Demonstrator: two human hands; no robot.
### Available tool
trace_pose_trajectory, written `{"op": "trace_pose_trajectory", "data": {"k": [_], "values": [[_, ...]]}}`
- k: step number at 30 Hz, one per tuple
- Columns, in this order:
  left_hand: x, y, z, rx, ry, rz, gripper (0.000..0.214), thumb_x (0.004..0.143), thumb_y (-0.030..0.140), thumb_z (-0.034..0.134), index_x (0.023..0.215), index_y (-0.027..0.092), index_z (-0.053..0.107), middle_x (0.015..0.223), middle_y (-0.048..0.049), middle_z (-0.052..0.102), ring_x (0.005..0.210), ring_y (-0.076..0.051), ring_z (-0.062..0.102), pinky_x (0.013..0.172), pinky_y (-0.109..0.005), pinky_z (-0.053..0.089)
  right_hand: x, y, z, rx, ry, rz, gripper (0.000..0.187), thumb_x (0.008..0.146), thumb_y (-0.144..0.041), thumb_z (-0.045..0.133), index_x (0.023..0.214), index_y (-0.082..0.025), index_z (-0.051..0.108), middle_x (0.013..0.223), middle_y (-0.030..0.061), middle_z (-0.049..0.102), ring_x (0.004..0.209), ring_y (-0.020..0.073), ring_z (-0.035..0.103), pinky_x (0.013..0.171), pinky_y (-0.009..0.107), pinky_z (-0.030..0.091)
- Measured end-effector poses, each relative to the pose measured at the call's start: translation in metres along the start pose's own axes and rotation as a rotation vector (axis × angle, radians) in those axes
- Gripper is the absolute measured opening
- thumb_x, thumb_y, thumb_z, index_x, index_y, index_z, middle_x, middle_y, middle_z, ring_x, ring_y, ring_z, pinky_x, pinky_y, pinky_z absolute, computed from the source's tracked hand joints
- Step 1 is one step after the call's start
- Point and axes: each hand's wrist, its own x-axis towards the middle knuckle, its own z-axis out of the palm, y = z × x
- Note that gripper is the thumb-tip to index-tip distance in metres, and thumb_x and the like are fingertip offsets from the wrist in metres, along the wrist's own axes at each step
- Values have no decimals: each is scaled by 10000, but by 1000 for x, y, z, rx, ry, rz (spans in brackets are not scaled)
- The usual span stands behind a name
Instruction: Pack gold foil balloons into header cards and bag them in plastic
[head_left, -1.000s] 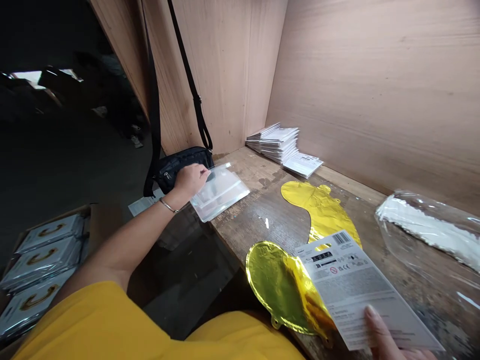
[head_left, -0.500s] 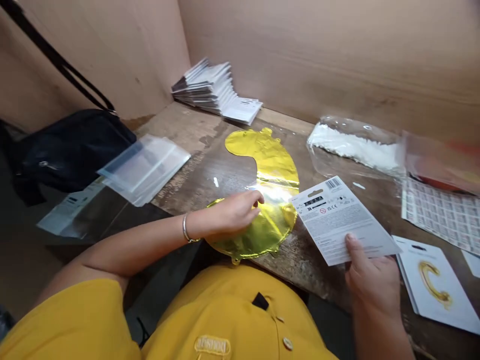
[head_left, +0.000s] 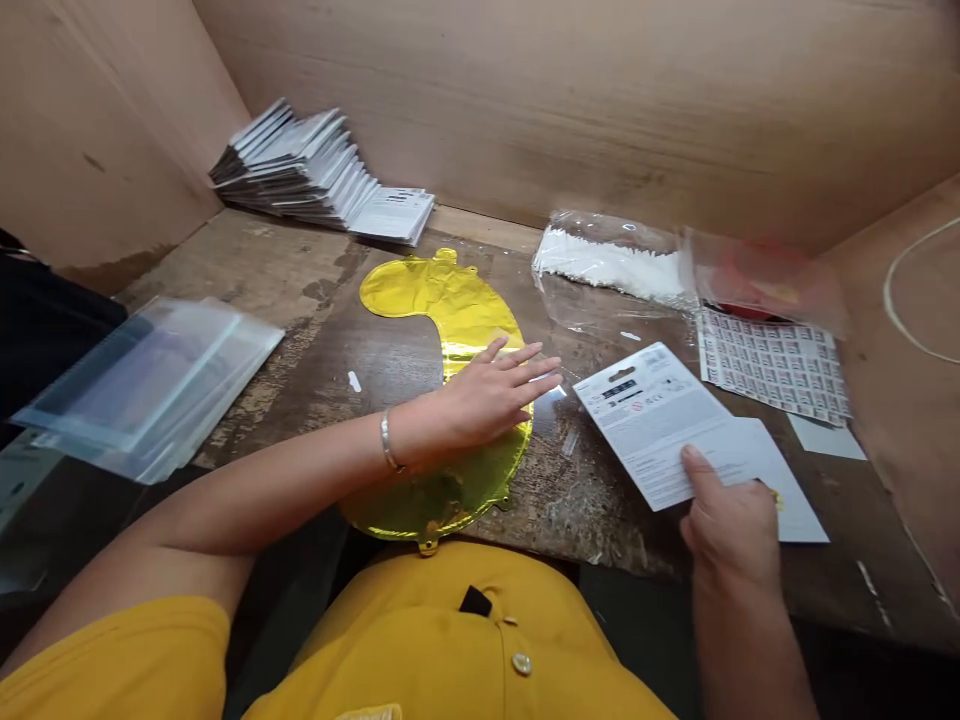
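Note:
A flat gold foil balloon [head_left: 465, 305], curved like a letter C, lies on the wooden table at its front edge. My left hand [head_left: 495, 395] rests across the balloon's middle with its fingers spread, covering part of it. In my right hand [head_left: 735, 525] is a printed cardboard card [head_left: 656, 435], gripped with the thumb on top, its text, barcode side and hang slot facing up. Partly under that card and my hand is another white card [head_left: 795, 510], with a bit of gold print showing at my fingers.
Clear plastic sleeves [head_left: 157, 385] lie at the left. A fanned pile of cards [head_left: 300, 165] stands at the back left. Toward the back right are a clear bag of white pieces [head_left: 615, 265], a sticker sheet [head_left: 776, 365] and a reddish plastic packet [head_left: 772, 275]. Wooden walls enclose the table.
My left hand's curled fingers have opened and spread over the balloon. My right hand still holds the card, now over the other white card. The view has swung to the right.

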Motion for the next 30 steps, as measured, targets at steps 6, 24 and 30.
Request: {"op": "trace_pose_trajectory", "data": {"k": [6,24,30], "values": [[24,-1,19,-8,-221,-19,426,957,386,488,1334,190,501,1441,-91,495,1338,-304,414,1137,-531,165,-3,1,-7,66,158,56,539,733,-426,728,1172,-126,642,1244,151,653,1146,324,616,1006,511,483],[41,-22,44,-94,-250,-10,642,962,484,395,1492,140,285,1578,-156,229,1459,-301,216,1167,-513,118,15,-2,19,-184,-32,-92,437,764,-425,653,1032,-84,705,1072,169,728,1063,314,659,989,470,478],[37,-22,44,-118,-238,-8,644,971,482,378,1501,134,265,1572,-157,244,1466,-294,198,1175,-514,90,22,-4,14,-161,-143,3,443,708,-443,691,998,-110,723,1074,151,733,1027,316,676,959,474,502]]}}
